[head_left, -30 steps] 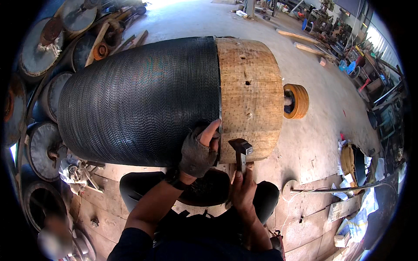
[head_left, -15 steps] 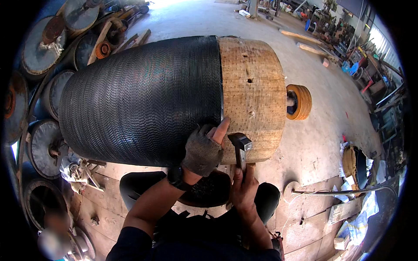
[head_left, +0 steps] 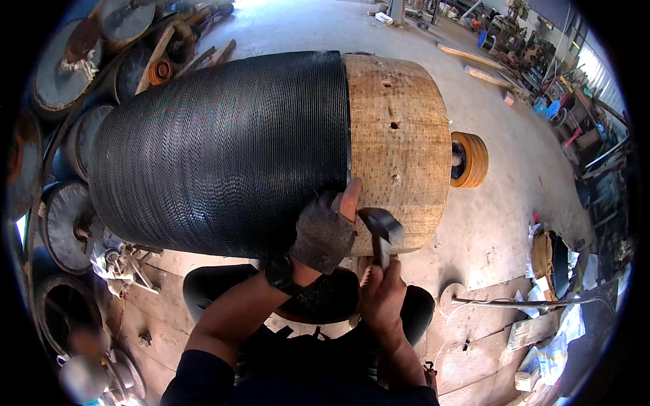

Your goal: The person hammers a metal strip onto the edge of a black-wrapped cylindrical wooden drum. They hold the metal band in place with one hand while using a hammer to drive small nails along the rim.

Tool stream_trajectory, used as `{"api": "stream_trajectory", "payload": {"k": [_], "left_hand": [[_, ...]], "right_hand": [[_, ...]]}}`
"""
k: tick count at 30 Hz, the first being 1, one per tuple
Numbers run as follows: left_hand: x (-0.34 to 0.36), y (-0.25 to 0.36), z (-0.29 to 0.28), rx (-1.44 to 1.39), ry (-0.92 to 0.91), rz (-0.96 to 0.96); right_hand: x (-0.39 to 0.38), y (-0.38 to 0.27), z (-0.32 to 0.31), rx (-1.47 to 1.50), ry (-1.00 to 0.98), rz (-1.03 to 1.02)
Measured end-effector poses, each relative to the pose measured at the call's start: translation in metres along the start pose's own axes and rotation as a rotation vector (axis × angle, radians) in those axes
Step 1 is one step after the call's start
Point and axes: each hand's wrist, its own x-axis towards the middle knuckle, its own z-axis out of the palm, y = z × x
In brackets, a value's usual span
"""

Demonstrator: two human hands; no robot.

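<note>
A large roller lies crosswise before me. Closely wound black ridged wire [head_left: 223,155] covers its left and middle, while its right end is bare, tan-brown wood-like surface [head_left: 399,149] with several small holes. My left hand [head_left: 325,233], in a dark fingerless glove, rests at the border between the two. One bare finger points up along that edge and the others are curled; what they hold, if anything, is hidden. Just right of it, my right hand [head_left: 382,298] is closed round the handle of a hammer [head_left: 382,227]. The hammer's head is close to the bare surface; contact cannot be told.
An orange grooved pulley [head_left: 470,160] sticks out from the roller's right end. Several round-ended rollers [head_left: 71,227] are stacked at the left. A metal rod [head_left: 508,300] on a round base stands at the lower right. Wooden planks [head_left: 484,74] lie on the floor beyond.
The hammer's head has shifted slightly right and tilted. My left hand sits a little further right in the picture, as does the roller's bare end.
</note>
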Motion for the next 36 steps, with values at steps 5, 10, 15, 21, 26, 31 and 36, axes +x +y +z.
{"api": "stream_trajectory", "payload": {"k": [5, 10, 15, 21, 26, 31, 36], "left_hand": [[-0.003, -0.002, 0.006, -0.009, 0.02, -0.015], [-0.007, 0.003, -0.006, -0.056, 0.021, -0.014], [-0.052, 0.015, -0.025, -0.109, -0.044, 0.067], [-0.152, 0.012, -0.002, -0.034, -0.327, 0.229], [-0.16, 0.017, -0.001, -0.053, -0.42, 0.242], [-0.169, 0.015, 0.027, 0.06, -0.499, 0.226], [-0.167, 0.022, 0.018, -0.046, -0.668, 0.127]], "right_hand": [[0.001, -0.002, -0.004, -0.035, 0.009, -0.01], [0.006, 0.0, 0.003, -0.204, -0.097, 0.081], [-0.005, 0.007, -0.004, 0.115, 0.198, -0.177], [0.0, 0.01, 0.005, -0.074, 0.014, 0.006], [-0.007, 0.016, 0.009, 0.288, 0.249, -0.164], [0.0, 0.012, 0.01, -0.04, 0.051, -0.024], [-0.015, 0.027, 0.011, -0.09, 0.248, -0.144]]}}
